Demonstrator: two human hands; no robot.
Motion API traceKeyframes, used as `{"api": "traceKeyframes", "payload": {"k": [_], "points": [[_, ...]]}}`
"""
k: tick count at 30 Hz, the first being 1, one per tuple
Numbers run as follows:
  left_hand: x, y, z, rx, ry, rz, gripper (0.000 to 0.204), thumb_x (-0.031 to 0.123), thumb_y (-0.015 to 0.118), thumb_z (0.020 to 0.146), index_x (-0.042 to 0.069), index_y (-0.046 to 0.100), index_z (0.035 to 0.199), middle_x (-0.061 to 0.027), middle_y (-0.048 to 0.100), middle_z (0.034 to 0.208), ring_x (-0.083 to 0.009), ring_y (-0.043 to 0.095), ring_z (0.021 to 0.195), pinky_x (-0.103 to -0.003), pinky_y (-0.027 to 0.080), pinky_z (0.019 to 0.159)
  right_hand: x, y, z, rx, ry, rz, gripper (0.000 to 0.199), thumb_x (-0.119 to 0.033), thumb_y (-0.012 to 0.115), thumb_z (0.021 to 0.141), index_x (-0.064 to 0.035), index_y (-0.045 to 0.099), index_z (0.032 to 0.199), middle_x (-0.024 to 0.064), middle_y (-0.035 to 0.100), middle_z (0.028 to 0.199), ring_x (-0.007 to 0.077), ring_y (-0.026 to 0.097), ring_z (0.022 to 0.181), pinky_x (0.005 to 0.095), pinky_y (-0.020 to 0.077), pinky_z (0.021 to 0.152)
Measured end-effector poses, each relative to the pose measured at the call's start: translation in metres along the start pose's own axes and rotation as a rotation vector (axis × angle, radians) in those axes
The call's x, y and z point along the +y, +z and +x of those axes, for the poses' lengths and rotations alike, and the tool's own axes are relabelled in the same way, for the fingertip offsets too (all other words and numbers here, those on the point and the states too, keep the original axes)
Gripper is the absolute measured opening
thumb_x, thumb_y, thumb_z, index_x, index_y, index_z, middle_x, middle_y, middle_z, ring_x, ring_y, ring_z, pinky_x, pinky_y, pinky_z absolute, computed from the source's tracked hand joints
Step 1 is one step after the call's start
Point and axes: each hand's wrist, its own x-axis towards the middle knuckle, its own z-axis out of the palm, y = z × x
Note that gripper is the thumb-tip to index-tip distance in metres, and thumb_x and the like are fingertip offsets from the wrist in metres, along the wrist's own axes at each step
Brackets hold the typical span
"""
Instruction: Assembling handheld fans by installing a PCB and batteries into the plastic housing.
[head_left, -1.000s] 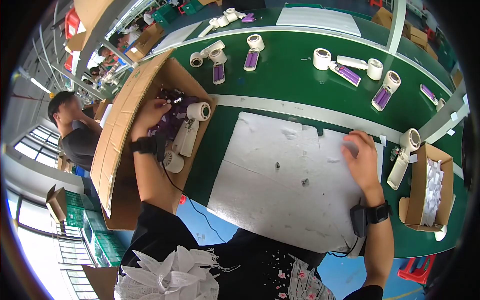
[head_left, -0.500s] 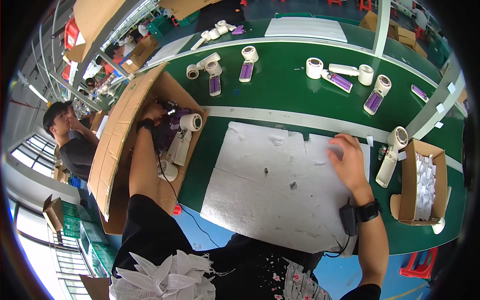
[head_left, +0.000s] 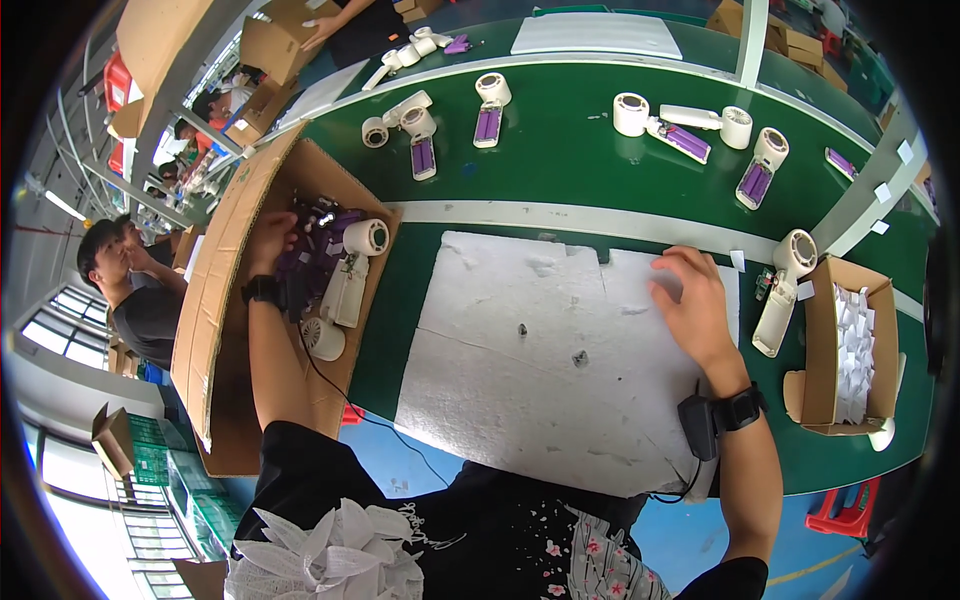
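Right, here's the left hand (head_left: pixel 272 240) down inside the large carton (head_left: pixel 215 330), easily the nearer of the two, with the jumbled purple parts (head_left: pixel 318 252) lying just to the right of its fingers! Those fingers are curled in; whether they hold anything, I can't tell. The heap shows no one long axis, but the white handle (head_left: pixel 344 292) beside it runs toward the person, leaning a little left. Over on the foam sheet (head_left: pixel 490 400), the right hand (head_left: pixel 692 308) sits loosely curved, thumb well apart from the fingers, nothing visible in them.

Now the count: two white fan heads (head_left: pixel 322 340) and one clear handle in the carton; six round heads (head_left: pixel 492 88) on the green surface (head_left: pixel 560 120) beyond the rail (head_left: pixel 580 218), four with purple showing below; one white fan (head_left: pixel 783 292) beside one small carton (head_left: pixel 820 345). Purple parts in the heap? Too tangled to number!
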Motion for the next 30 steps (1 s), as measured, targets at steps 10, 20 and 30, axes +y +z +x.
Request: {"api": "traceKeyframes", "payload": {"k": [10,20,30], "points": [[0.074,0.028,-0.098,0.041,0.368,-0.436,0.018,0.014,0.059,0.097,-0.003,0.059,0.100,-0.0158,0.069,0.097,-0.0213,0.070,0.082,-0.030,0.057,0.078,0.002,0.000,-0.001,0.000,-0.017,-0.022,0.025,-0.003,0.071,0.075,-0.0040,0.064,0.100,0.0124,0.061,0.111,0.0342,0.056,0.104,0.0390,0.0462,0.091],[0.219,0.089,-0.228,-0.471,0.663,-0.511,0.005,-0.001,0.060,0.093,-0.005,0.061,0.094,-0.0156,0.071,0.091,-0.0178,0.071,0.082,-0.029,0.058,0.075,-0.040,0.001,-0.002,0.037,0.040,0.180,0.055,-0.009,0.077,0.073,-0.0030,0.053,0.122,0.0152,0.057,0.121,0.0307,0.055,0.109,0.0373,0.0453,0.093],[0.290,0.216,-0.252,-1.285,0.717,-0.527,0.010,0.005,0.068,0.090,0.001,0.065,0.098,-0.0048,0.070,0.087,-0.0090,0.067,0.079,-0.022,0.053,0.072,-0.037,0.006,-0.015,-0.186,0.043,0.562,0.033,-0.010,0.078,0.077,-0.0016,0.062,0.105,0.0089,0.066,0.094,0.0167,0.062,0.077,0.0290,0.0503,0.067]]}}
